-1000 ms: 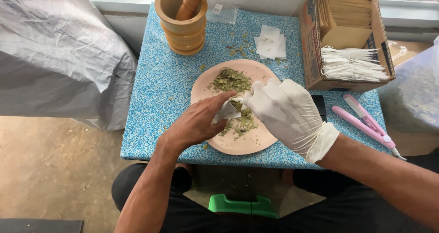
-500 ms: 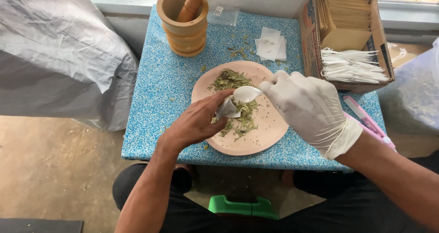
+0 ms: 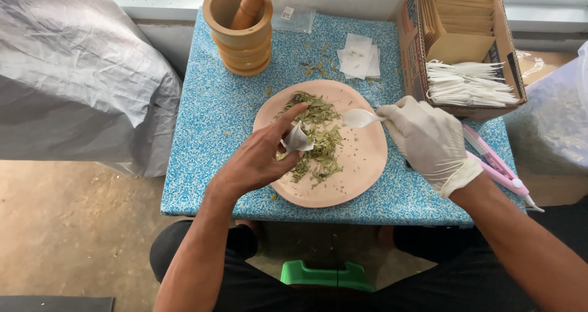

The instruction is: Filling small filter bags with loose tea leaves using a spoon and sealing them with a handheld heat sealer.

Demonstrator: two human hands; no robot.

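Observation:
A pale pink round plate point(image 3: 361, 165) lies on a small blue speckled table point(image 3: 208, 134), with a heap of dried green leaves point(image 3: 321, 141) on it. My left hand point(image 3: 260, 159), bare, pinches a small white paper bag point(image 3: 297, 139) just above the leaves. My right hand point(image 3: 429, 137) wears a white glove and holds a white plastic spoon point(image 3: 358, 117), its bowl over the plate's right part, clear of the bag.
A wooden mortar point(image 3: 240, 30) with a pestle point(image 3: 251, 2) stands at the back left. White paper bags point(image 3: 357, 56) lie behind the plate. A cardboard box point(image 3: 459, 42) of envelopes and white sachets sits at the right, a pink tool point(image 3: 496, 165) near it. Grey sheeting point(image 3: 73, 73) covers the left.
My gloved right hand has drawn back to the right, away from the bag, with the spoon now visible over the plate. My left hand stays over the leaves with the bag.

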